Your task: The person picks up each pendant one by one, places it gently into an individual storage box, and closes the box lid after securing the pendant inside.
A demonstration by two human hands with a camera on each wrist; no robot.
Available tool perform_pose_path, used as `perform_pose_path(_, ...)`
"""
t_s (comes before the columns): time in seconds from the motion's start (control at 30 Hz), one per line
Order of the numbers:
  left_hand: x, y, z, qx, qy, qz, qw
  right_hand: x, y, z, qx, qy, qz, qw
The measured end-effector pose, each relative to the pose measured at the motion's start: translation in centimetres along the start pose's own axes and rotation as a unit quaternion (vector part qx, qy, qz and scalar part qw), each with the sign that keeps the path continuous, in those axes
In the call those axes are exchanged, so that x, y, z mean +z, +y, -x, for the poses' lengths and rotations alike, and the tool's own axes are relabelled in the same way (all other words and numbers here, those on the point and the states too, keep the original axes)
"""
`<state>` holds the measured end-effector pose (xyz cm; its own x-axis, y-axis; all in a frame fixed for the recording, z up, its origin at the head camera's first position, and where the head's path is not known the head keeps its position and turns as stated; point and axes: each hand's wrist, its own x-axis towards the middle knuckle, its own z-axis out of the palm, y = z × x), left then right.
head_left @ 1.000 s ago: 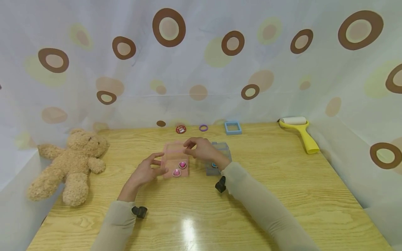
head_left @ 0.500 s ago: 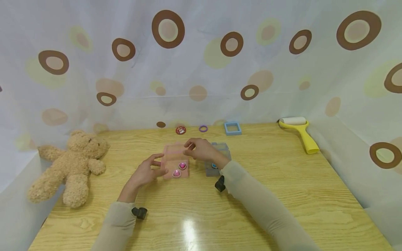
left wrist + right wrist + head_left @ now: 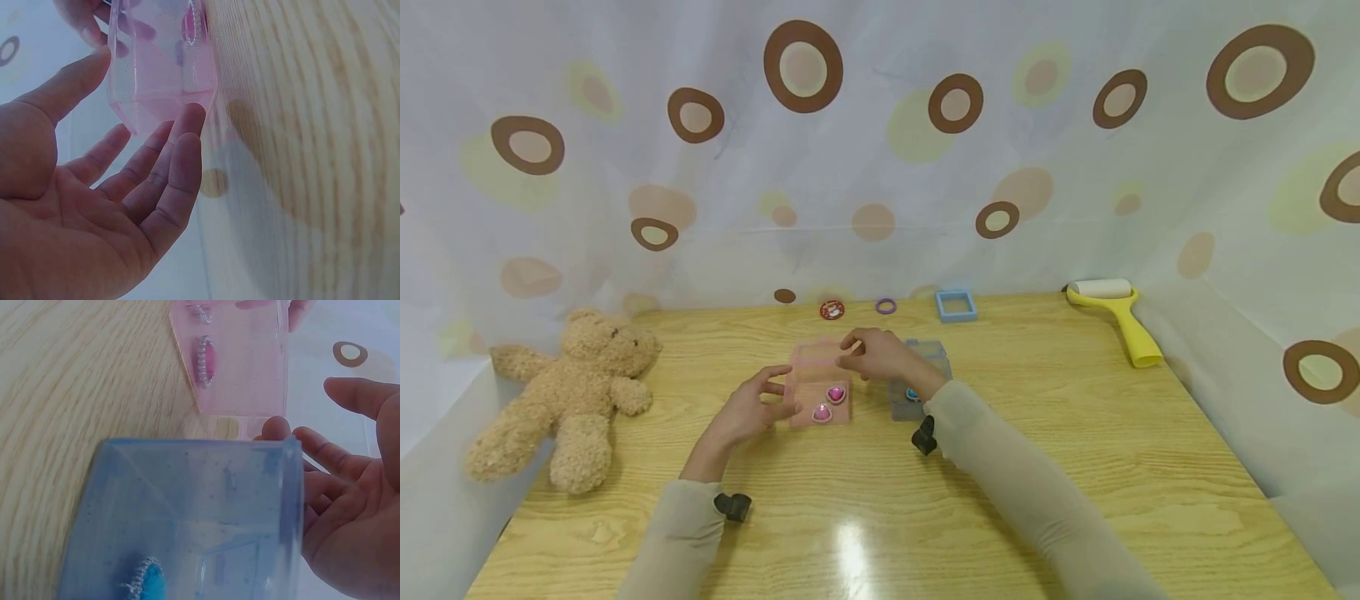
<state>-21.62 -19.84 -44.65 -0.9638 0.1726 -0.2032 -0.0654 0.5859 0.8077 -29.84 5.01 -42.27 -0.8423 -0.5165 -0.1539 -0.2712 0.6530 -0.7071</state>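
A clear pink plastic box (image 3: 808, 392) stands on the table, with two pink heart-shaped gems (image 3: 822, 413) edged in silver beads inside. To its right is a clear blue box (image 3: 906, 411) containing a blue gem (image 3: 154, 584) with a beaded edge. My left hand (image 3: 747, 411) is at the left side of the pink box, thumb tip right at its rim and fingers loosely extended. Between the two boxes hovers my right hand (image 3: 883, 357), its fingers relaxed and nothing held in them. It hides part of both boxes in the head view.
A teddy bear (image 3: 576, 400) lies at the left. Along the back are a red round badge (image 3: 832, 310), a purple ring (image 3: 886, 306) and a light-blue square frame (image 3: 956, 317). A yellow-handled roller (image 3: 1133, 333) lies at the back right, near the curtain (image 3: 820, 258).
Both hands stay nearly still over the boxes; the right hand's fingers shift very slightly. The boxes and gems have not moved.
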Motion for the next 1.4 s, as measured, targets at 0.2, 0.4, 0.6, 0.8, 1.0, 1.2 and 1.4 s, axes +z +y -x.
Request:
perform_pose_path(0.2, -0.06, 0.10, -0.07, 0.000, 0.002, -0.006, 1.0000, -0.12, 0.35, -0.23, -0.003, 0.000, -0.021, 1.000)
perform_pose_path(0.4, -0.08, 0.12, -0.10, 0.001, 0.003, -0.014, 0.9999, -0.32, 0.38, 0.12, -0.003, 0.011, -0.059, 0.998)
perform_pose_path(0.6, -0.11, 0.15, -0.07, 0.004, 0.006, -0.024, 0.9997, -0.33, 0.84, 0.15, 0.000, 0.037, -0.102, 0.994)
perform_pose_path(0.8, -0.08, 0.16, 0.02, 0.008, 0.006, -0.026, 0.9996, -0.43, 0.98, 0.03, 0.003, 0.046, -0.124, 0.991)
perform_pose_path(1.0, -0.02, 0.09, 0.02, 0.008, 0.005, -0.022, 0.9997, -0.48, 0.93, -0.10, -0.001, 0.050, -0.115, 0.992)
perform_pose_path(1.2, -0.01, 0.06, -0.04, -0.001, 0.001, -0.012, 0.9999, -0.57, 0.95, 0.01, -0.028, 0.049, -0.099, 0.993)
perform_pose_path(1.4, -0.15, -0.01, -0.03, -0.002, -0.004, -0.004, 1.0000, -0.60, 0.64, 0.30, -0.039, 0.053, -0.108, 0.992)
